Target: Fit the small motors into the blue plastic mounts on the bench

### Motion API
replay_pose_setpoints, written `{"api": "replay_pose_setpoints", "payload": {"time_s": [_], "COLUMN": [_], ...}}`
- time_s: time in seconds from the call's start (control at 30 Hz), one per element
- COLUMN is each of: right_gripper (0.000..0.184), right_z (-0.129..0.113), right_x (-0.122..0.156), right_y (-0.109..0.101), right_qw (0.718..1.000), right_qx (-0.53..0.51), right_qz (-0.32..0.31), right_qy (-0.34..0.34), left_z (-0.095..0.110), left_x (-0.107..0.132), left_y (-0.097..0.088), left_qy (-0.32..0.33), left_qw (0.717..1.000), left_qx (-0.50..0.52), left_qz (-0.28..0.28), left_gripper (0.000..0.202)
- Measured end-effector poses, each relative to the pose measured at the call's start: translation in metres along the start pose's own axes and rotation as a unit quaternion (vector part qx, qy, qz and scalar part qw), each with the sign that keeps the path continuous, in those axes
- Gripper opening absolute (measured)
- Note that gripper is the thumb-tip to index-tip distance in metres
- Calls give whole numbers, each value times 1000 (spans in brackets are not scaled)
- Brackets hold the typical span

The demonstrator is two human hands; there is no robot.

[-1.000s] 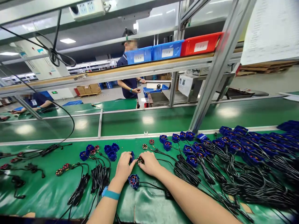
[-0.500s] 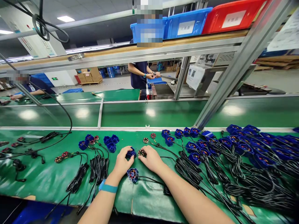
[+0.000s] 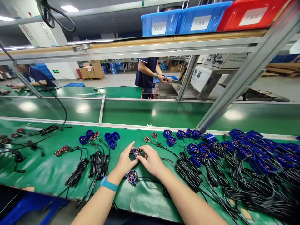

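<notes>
My left hand (image 3: 123, 162) is closed around a small blue plastic housing (image 3: 134, 154), steadying it just above the green mat. Between the fingers of my right hand (image 3: 152, 160) is a motor stator (image 3: 139, 152), a round coil core with dark and copper-coloured windings. The stator lies against the housing's opening; how deep it sits inside is hidden by my fingers. Close below my hands, a blue housing with a stator inside (image 3: 132, 177) rests on the mat, its black cable running right under my right forearm.
Several empty blue housings (image 3: 112, 143) lie behind my left hand. Loose stators (image 3: 147, 139) stand behind my right. Bundled black cables (image 3: 188, 170) and many filled housings (image 3: 246, 153) cover the right side. A metal post (image 3: 225, 81) slants up there. Co-workers (image 3: 147, 72) stand across the bench.
My right hand has brought the stator left onto the blue housing, where there was a gap before. My left thumb and fingers have shifted around the housing. The view has tilted slightly.
</notes>
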State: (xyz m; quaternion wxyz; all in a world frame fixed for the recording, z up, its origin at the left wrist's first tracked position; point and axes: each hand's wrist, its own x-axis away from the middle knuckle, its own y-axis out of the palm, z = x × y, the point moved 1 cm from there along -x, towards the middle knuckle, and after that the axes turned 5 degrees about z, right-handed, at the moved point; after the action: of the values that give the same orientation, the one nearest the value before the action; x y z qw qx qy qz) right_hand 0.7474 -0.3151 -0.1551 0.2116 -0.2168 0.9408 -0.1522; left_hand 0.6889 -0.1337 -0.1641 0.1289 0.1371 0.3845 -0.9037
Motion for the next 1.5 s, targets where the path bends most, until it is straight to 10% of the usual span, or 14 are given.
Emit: {"api": "replay_pose_setpoints", "payload": {"time_s": [0.23, 0.73, 0.9, 1.13, 1.5], "right_gripper": [29, 11, 38, 16, 6], "right_z": [-4, -9, -15, -8, -12], "right_x": [0, 0, 0, 1, -9], "right_y": [2, -2, -26, -50, -31], "right_qw": [999, 994, 984, 975, 984], "right_qx": [11, 80, 139, 131, 136], "right_qz": [19, -18, -50, -128, -100], "right_qy": [24, 70, 101, 124, 53], "left_z": [4, 8, 10, 4, 17], "left_x": [6, 8, 8, 6, 7], "left_y": [2, 4, 0, 2, 9], "left_qy": [95, 41, 91, 135, -73], "left_qw": [995, 999, 995, 990, 986], "left_qx": [-29, -5, -7, -51, 70], "left_qz": [24, 10, 42, 8, -130], "left_gripper": [53, 52, 47, 30, 60]}}
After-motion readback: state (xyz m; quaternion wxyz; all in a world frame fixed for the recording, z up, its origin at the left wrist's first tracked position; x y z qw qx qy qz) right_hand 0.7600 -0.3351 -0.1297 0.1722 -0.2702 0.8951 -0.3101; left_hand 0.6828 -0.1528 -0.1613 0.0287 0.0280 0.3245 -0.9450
